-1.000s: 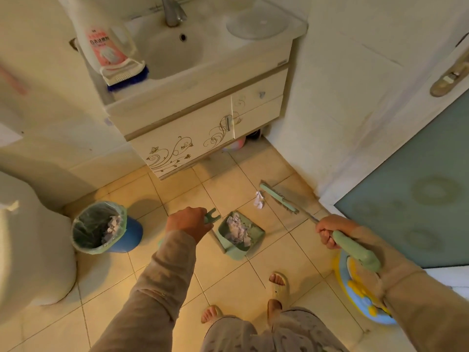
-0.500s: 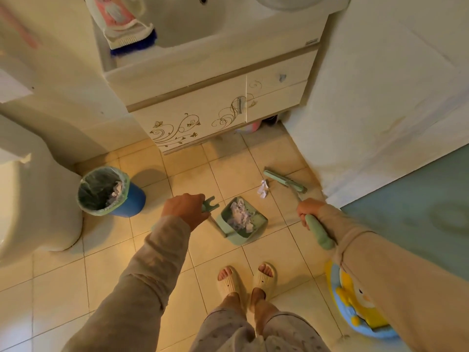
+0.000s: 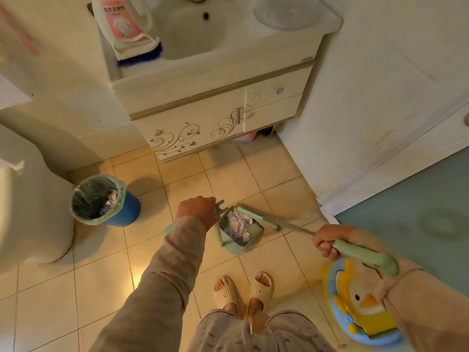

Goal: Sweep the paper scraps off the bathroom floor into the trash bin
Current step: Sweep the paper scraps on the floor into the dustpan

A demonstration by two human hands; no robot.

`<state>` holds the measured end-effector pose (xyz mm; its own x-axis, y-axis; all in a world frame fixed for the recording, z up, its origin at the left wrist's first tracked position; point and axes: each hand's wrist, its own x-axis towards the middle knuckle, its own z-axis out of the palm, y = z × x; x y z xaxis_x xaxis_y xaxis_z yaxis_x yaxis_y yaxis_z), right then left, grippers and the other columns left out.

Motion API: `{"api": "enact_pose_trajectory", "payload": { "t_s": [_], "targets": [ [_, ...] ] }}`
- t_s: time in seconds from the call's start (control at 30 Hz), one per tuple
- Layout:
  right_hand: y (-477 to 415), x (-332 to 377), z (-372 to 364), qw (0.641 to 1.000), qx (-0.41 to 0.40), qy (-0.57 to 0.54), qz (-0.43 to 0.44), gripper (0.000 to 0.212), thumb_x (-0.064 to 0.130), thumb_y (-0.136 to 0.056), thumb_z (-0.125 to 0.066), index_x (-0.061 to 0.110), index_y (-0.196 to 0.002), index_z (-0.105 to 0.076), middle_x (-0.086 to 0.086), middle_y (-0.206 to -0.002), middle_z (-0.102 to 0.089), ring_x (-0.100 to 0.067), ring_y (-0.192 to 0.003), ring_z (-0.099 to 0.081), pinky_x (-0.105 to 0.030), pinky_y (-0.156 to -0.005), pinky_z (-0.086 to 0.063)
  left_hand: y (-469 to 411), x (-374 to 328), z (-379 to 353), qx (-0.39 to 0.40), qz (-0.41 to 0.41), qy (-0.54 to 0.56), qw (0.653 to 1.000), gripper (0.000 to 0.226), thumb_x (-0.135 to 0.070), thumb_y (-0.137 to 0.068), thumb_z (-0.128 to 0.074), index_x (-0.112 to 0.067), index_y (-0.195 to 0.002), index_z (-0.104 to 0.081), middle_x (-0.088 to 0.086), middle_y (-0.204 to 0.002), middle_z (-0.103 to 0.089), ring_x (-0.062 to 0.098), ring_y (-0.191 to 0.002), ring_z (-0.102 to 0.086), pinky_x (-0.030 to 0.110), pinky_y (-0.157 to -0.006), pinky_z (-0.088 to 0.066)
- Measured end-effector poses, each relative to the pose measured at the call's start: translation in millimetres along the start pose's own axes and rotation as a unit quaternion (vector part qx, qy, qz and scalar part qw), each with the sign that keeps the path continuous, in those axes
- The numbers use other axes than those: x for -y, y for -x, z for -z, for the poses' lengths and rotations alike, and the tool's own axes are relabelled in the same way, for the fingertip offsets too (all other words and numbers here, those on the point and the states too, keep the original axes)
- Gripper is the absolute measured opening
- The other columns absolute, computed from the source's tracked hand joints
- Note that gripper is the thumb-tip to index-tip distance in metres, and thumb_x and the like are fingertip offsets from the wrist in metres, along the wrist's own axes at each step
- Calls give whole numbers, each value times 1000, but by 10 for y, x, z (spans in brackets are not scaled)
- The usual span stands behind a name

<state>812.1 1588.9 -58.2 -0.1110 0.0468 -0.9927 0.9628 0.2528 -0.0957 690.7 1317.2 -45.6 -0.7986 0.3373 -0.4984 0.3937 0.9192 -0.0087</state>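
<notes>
A green dustpan (image 3: 250,243) rests on the tiled floor ahead of my feet, with a pile of white paper scraps (image 3: 238,224) in it. My left hand (image 3: 196,212) grips the dustpan's long handle. My right hand (image 3: 327,241) grips the green handle of a broom (image 3: 258,218), whose head lies across the dustpan's far rim, touching the scraps. A blue trash bin (image 3: 127,210) with a clear liner stands to the left, holding some paper.
A white toilet (image 3: 28,212) stands at the left next to the bin. The sink cabinet (image 3: 215,115) is straight ahead, the wall and a door (image 3: 411,217) to the right. A blue and yellow duck stool (image 3: 360,308) sits by my right foot.
The broom head has swept left from the floor onto the dustpan's rim. The loose scrap that lay beside the dustpan is no longer on the floor.
</notes>
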Motion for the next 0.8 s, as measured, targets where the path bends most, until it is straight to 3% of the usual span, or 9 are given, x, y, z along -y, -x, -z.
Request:
{"api": "enact_pose_trajectory", "payload": {
  "t_s": [0.13, 0.37, 0.57, 0.67, 0.8],
  "targets": [
    [-16, -109, 78, 997, 12, -79, 7, 38, 5, -94, -36, 13, -58, -35, 3, -29, -40, -4, -22, -37, -10, -28, -28, -17, 41, 18, -1, 1, 8, 1000, 34, -40, -93, -51, -19, -119, -56, 4, -111, -66, 21, -100, -63, 31, -86, -49],
    [-65, -27, -104, 998, -45, -44, 22, 33, 2, -92, -36, 12, -60, -35, 1, -28, -40, -6, -20, -37, -8, -30, -29, 46, 49, 31, 0, -1, 12, 1000, 33, -39, -93, -50, -18, -119, -56, 4, -111, -66, 21, -101, -63, 29, -84, -48],
    [-196, 82, -505, 993, -84, 72, 32, 23, -2, -86, -30, 5, -66, -40, -5, -46, -38, -11, -43, -36, -19, -41, -33, 85, 85, 0, 11, 10, 33, 999, 32, -38, -93, -50, -18, -116, -57, 5, -109, -67, 23, -100, -63, 32, -86, -49],
    [-236, -41, -680, 993, -81, 83, 21, 25, -6, -85, -27, 3, -65, -39, 0, -22, -38, -7, -20, -35, -9, -35, -31, 52, 91, 0, 31, 23, 39, 999, 34, -38, -92, -51, -17, -117, -58, 5, -112, -66, 23, -102, -63, 32, -87, -49],
    [-163, -237, -692, 997, -51, 60, 5, 26, -5, -85, -32, 6, -62, -38, 2, -21, -34, -7, -17, -34, -7, -37, -30, -34, 73, 22, 73, 40, 57, 995, 35, -36, -91, -55, -14, -118, -59, 5, -113, -66, 23, -101, -63, 31, -86, -49]
  ]
}}
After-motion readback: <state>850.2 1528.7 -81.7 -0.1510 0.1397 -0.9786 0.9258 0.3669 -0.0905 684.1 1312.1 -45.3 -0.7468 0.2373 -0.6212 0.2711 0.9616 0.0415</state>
